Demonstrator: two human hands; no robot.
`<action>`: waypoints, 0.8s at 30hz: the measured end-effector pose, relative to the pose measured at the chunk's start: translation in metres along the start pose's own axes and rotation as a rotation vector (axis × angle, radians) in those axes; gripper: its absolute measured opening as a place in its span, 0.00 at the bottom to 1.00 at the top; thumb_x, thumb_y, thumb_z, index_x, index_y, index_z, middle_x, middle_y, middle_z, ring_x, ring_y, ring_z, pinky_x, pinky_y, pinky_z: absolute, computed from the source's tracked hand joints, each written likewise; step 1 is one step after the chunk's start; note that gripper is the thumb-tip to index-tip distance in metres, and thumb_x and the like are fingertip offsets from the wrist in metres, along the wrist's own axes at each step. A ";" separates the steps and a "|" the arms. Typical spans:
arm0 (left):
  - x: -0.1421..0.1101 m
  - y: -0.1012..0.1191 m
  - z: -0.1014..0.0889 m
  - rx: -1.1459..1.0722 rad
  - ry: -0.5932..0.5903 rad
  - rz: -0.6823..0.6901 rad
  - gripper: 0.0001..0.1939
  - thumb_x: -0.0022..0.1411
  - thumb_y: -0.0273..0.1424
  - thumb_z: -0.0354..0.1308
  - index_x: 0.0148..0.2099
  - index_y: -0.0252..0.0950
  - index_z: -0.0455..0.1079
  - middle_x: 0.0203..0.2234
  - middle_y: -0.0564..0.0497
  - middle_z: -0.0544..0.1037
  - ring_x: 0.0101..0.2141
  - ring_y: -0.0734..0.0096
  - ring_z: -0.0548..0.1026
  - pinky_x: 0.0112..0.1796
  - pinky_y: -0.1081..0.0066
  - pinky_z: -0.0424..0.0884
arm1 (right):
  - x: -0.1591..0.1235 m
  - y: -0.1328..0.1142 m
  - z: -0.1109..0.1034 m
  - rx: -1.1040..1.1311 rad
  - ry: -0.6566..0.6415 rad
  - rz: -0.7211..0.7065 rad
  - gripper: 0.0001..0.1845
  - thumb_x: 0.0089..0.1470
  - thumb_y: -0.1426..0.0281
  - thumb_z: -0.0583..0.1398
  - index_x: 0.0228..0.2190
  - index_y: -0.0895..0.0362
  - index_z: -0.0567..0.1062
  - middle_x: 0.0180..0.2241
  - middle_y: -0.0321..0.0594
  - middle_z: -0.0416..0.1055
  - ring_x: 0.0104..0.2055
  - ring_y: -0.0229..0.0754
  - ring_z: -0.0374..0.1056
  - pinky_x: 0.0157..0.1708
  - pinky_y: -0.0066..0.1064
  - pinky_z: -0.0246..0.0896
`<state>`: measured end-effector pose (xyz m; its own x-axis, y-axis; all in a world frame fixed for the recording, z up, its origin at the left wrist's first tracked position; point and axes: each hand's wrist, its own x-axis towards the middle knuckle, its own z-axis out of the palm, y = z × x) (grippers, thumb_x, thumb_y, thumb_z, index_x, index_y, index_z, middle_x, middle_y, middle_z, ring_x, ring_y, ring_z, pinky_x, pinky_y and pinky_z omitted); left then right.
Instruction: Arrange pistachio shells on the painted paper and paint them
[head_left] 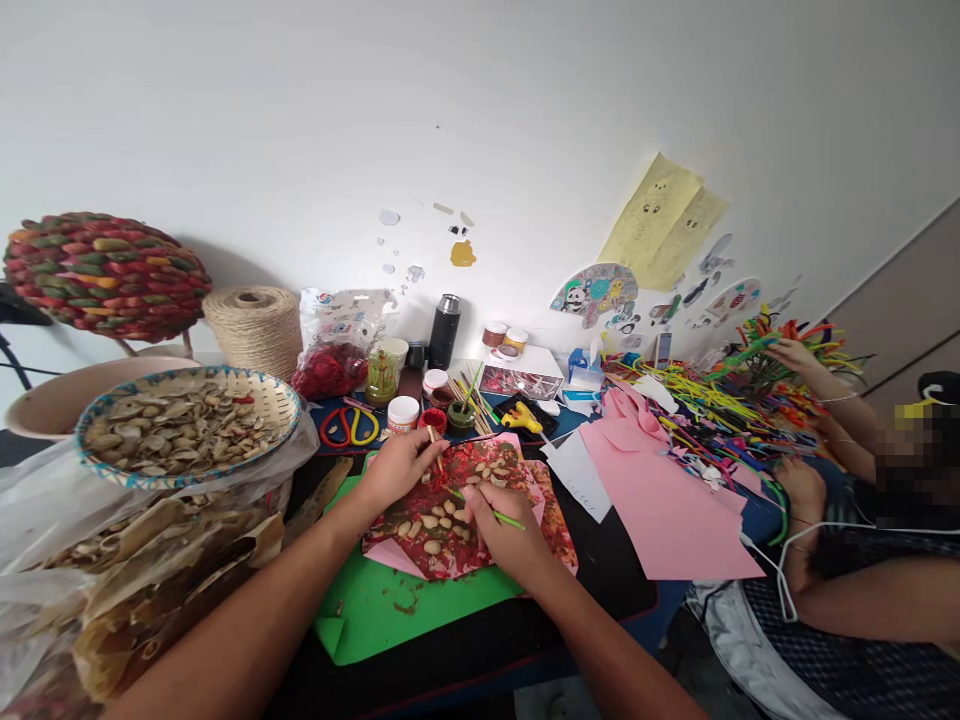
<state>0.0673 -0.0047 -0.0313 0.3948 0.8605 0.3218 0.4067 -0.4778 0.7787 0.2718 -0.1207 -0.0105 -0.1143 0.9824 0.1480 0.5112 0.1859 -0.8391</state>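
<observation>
Pinched in my left hand [401,467] is a short light-wood stick [435,446], held over the paint-stained sheet [472,462]. My right hand [510,525] is closed around a slim green-handled paintbrush [511,520], its front end largely hidden by my fingers. Whole peanuts [431,522] lie loose between and below my hands, with more peanuts [491,470] farther back. Red and brown smears cover the sheet, which rests on green paper [390,610]. Just beyond my left hand are an open jar of red paint [433,421] and a dark green paint jar [461,414].
On the left a woven basket [294,415] holds shells, beside a twine spool [255,335] and a ball covered in coloured peanuts [109,275]. Scissors [349,428], a yellow glue gun [521,416] and pink paper [667,510] lie around. At right another person's hands [799,490] handle pipe cleaners.
</observation>
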 end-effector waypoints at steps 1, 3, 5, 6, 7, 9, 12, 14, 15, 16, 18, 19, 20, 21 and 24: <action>0.000 0.000 0.000 -0.001 0.000 -0.002 0.22 0.73 0.49 0.51 0.34 0.39 0.70 0.24 0.51 0.80 0.26 0.65 0.75 0.31 0.70 0.66 | 0.000 0.000 0.000 0.000 -0.001 0.004 0.27 0.72 0.49 0.55 0.25 0.51 0.71 0.14 0.29 0.62 0.18 0.40 0.63 0.26 0.30 0.60; 0.000 -0.001 0.000 -0.002 0.000 -0.001 0.22 0.73 0.49 0.51 0.34 0.39 0.70 0.24 0.50 0.80 0.26 0.65 0.75 0.31 0.70 0.66 | -0.002 0.001 -0.003 0.001 0.000 0.020 0.28 0.72 0.48 0.54 0.25 0.51 0.71 0.14 0.29 0.62 0.18 0.40 0.63 0.25 0.30 0.59; 0.000 -0.001 0.000 0.001 0.001 0.005 0.21 0.73 0.49 0.52 0.34 0.39 0.69 0.24 0.51 0.80 0.26 0.64 0.75 0.31 0.70 0.66 | -0.003 0.003 -0.007 0.003 0.006 0.039 0.29 0.72 0.47 0.53 0.25 0.51 0.71 0.14 0.29 0.62 0.18 0.40 0.62 0.23 0.30 0.57; 0.000 -0.001 0.000 0.003 0.003 0.007 0.21 0.73 0.49 0.52 0.33 0.39 0.69 0.24 0.51 0.79 0.26 0.64 0.75 0.31 0.70 0.66 | -0.003 0.003 -0.008 0.004 0.011 0.046 0.30 0.72 0.46 0.52 0.25 0.51 0.71 0.14 0.29 0.62 0.17 0.40 0.62 0.23 0.30 0.57; 0.000 -0.001 0.000 0.006 0.006 0.009 0.22 0.73 0.49 0.52 0.33 0.39 0.69 0.24 0.51 0.79 0.26 0.64 0.74 0.31 0.70 0.66 | -0.003 0.002 -0.009 0.006 0.015 0.049 0.30 0.72 0.45 0.52 0.25 0.51 0.70 0.14 0.29 0.62 0.17 0.40 0.61 0.23 0.30 0.57; 0.001 0.000 0.000 0.007 0.009 0.010 0.22 0.72 0.49 0.52 0.32 0.39 0.69 0.23 0.51 0.79 0.26 0.65 0.74 0.31 0.70 0.65 | -0.002 0.001 -0.008 0.010 0.018 0.046 0.31 0.72 0.45 0.52 0.25 0.51 0.71 0.14 0.30 0.62 0.18 0.40 0.62 0.23 0.30 0.57; 0.000 0.001 -0.001 0.004 0.001 0.014 0.20 0.73 0.47 0.52 0.34 0.39 0.70 0.24 0.51 0.79 0.26 0.65 0.75 0.31 0.70 0.66 | 0.000 -0.002 -0.005 0.015 0.009 0.025 0.29 0.71 0.47 0.54 0.25 0.52 0.71 0.14 0.30 0.62 0.19 0.40 0.64 0.26 0.30 0.60; 0.000 0.002 -0.002 0.004 -0.004 0.016 0.20 0.73 0.47 0.52 0.35 0.39 0.71 0.24 0.51 0.79 0.26 0.65 0.75 0.30 0.70 0.65 | 0.000 -0.003 -0.003 0.021 -0.002 0.019 0.29 0.71 0.47 0.55 0.24 0.52 0.71 0.14 0.29 0.62 0.19 0.40 0.63 0.26 0.30 0.60; 0.000 0.002 -0.002 0.005 -0.004 0.016 0.20 0.73 0.47 0.52 0.34 0.39 0.70 0.24 0.51 0.79 0.26 0.65 0.75 0.30 0.71 0.65 | 0.000 -0.002 -0.003 0.025 -0.006 0.022 0.28 0.71 0.48 0.55 0.25 0.52 0.71 0.14 0.29 0.63 0.19 0.40 0.63 0.26 0.30 0.60; 0.000 0.002 -0.002 0.006 -0.003 0.016 0.20 0.73 0.47 0.52 0.34 0.39 0.70 0.24 0.51 0.79 0.26 0.65 0.75 0.30 0.71 0.65 | -0.001 -0.001 -0.003 0.030 -0.008 0.029 0.28 0.71 0.48 0.55 0.25 0.52 0.71 0.14 0.30 0.63 0.18 0.39 0.63 0.25 0.30 0.59; 0.001 0.002 -0.002 0.008 -0.002 0.015 0.20 0.73 0.46 0.52 0.34 0.39 0.70 0.24 0.51 0.79 0.27 0.65 0.75 0.31 0.71 0.65 | -0.003 0.003 -0.006 0.045 -0.002 0.047 0.29 0.71 0.47 0.55 0.25 0.52 0.71 0.14 0.30 0.63 0.18 0.39 0.63 0.23 0.29 0.58; 0.001 0.002 -0.002 0.009 -0.001 0.015 0.19 0.73 0.46 0.52 0.34 0.39 0.70 0.24 0.52 0.79 0.27 0.65 0.75 0.31 0.71 0.65 | -0.004 0.005 -0.008 0.054 0.006 0.056 0.29 0.71 0.47 0.55 0.25 0.52 0.71 0.14 0.30 0.63 0.17 0.39 0.63 0.22 0.29 0.57; 0.001 0.002 -0.002 0.010 0.000 0.015 0.19 0.73 0.45 0.53 0.34 0.39 0.70 0.24 0.52 0.79 0.27 0.65 0.75 0.31 0.71 0.64 | -0.005 0.008 -0.011 0.064 0.015 0.064 0.30 0.71 0.46 0.55 0.25 0.52 0.71 0.14 0.30 0.63 0.17 0.39 0.63 0.21 0.29 0.57; 0.001 0.002 -0.002 0.011 0.002 0.014 0.19 0.73 0.45 0.53 0.34 0.39 0.70 0.24 0.52 0.79 0.27 0.65 0.75 0.31 0.71 0.64 | -0.005 0.009 -0.013 0.075 0.022 0.071 0.30 0.70 0.44 0.55 0.25 0.52 0.71 0.14 0.30 0.63 0.16 0.39 0.63 0.21 0.29 0.57; 0.001 0.002 -0.002 0.010 0.008 0.009 0.18 0.73 0.45 0.53 0.34 0.39 0.70 0.24 0.52 0.79 0.27 0.65 0.75 0.31 0.70 0.64 | -0.001 0.012 -0.022 0.117 0.042 0.091 0.32 0.69 0.41 0.53 0.26 0.53 0.71 0.13 0.31 0.64 0.15 0.39 0.63 0.19 0.29 0.58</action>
<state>0.0667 -0.0047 -0.0287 0.3924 0.8573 0.3332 0.4111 -0.4875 0.7702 0.2964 -0.1187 -0.0091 -0.0346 0.9955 0.0885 0.4144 0.0949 -0.9051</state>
